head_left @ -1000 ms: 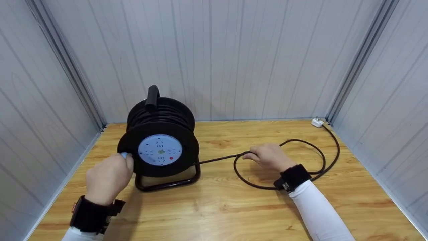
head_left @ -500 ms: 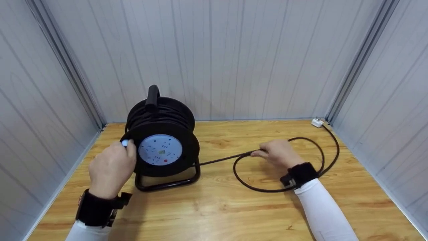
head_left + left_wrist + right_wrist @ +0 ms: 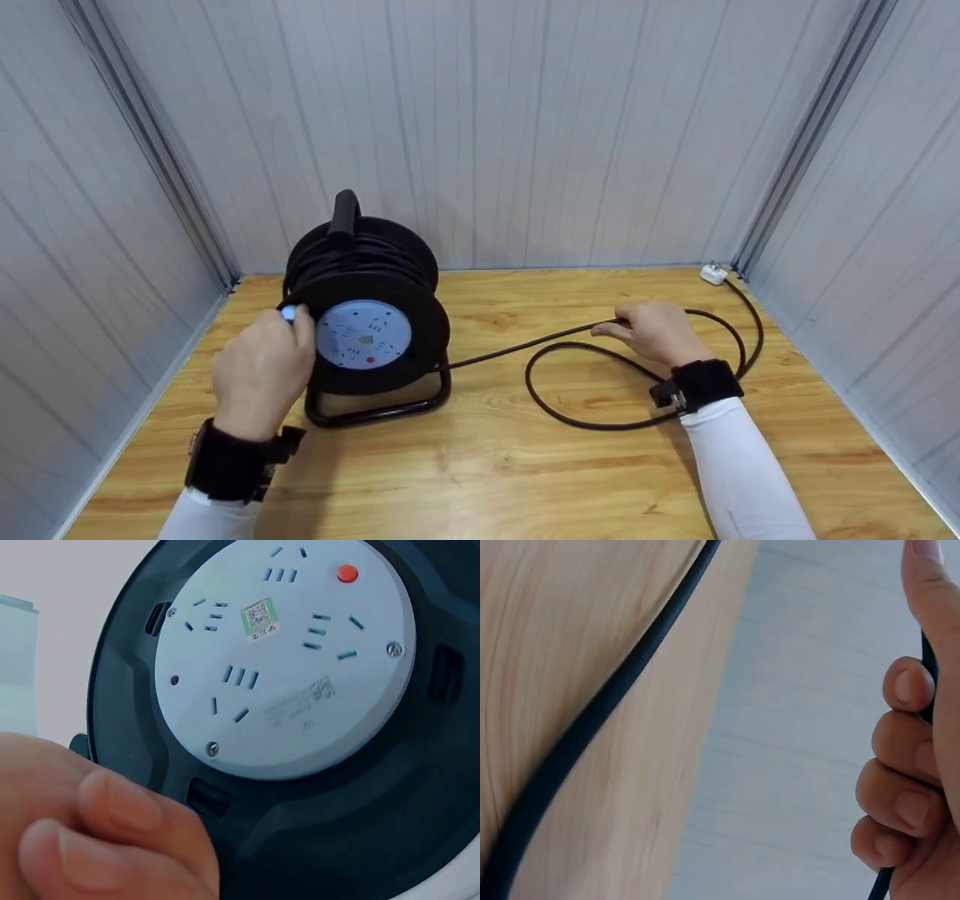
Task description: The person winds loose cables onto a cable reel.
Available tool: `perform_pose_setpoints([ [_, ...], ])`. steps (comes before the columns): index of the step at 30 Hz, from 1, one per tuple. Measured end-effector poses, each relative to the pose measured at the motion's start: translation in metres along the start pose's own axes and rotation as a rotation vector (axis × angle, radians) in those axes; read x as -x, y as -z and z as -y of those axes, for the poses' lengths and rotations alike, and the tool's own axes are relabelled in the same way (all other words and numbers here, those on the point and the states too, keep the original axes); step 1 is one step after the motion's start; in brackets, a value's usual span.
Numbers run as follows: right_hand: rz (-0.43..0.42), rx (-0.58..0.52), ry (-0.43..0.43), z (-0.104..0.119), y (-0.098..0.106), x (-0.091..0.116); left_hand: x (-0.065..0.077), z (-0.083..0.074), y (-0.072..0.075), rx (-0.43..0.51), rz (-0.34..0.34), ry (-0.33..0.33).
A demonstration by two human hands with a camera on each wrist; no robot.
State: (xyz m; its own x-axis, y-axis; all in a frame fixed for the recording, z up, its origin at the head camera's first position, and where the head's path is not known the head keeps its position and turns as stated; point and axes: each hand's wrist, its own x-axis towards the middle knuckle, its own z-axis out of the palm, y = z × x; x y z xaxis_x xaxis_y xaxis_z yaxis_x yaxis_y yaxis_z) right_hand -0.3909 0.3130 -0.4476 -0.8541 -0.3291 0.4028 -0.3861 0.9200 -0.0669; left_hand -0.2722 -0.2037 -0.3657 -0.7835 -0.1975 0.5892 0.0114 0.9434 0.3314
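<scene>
A black cable reel [image 3: 429, 322] stands on its tube frame at the left of the table, with black cable wound round its drum. Its front carries a pale round socket panel [image 3: 285, 720] with a red button [image 3: 347, 573]. At the reel's left edge, my left hand [image 3: 259, 367] grips a crank knob [image 3: 289, 312], whose blue top shows above the fingers. My right hand [image 3: 656, 330] holds the black cable [image 3: 525, 346], which runs taut from the reel's lower right. In the right wrist view, curled fingers [image 3: 900, 791] wrap the cable and the thumb points along it.
Beyond the right hand the cable makes a loose loop [image 3: 592, 427] on the wooden table [image 3: 480, 480]. It ends in a white plug [image 3: 713, 274] at the back right corner. Grey panel walls [image 3: 510, 135] enclose the table at the back and both sides.
My left hand has moved up and right with the knob, and the socket panel has turned clockwise. My right hand has shifted right and slightly up, farther along the cable.
</scene>
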Motion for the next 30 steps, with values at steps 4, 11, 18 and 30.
perform_pose_setpoints([
  [4, -0.019, 0.000, 0.062, 0.011, -0.005, -0.005, -0.003, -0.012, -0.007, -0.028, -0.134, -0.046],
  [11, -0.005, -0.007, 0.159, 0.033, -0.016, -0.012, -0.008, -0.040, -0.026, -0.060, -0.304, -0.086],
  [18, -0.002, -0.013, 0.241, 0.045, -0.026, -0.012, -0.010, -0.072, -0.044, -0.062, -0.410, -0.099],
  [30, 0.042, -0.046, 0.233, 0.059, -0.026, -0.014, 0.005, -0.110, -0.079, -0.087, -0.443, -0.235],
])
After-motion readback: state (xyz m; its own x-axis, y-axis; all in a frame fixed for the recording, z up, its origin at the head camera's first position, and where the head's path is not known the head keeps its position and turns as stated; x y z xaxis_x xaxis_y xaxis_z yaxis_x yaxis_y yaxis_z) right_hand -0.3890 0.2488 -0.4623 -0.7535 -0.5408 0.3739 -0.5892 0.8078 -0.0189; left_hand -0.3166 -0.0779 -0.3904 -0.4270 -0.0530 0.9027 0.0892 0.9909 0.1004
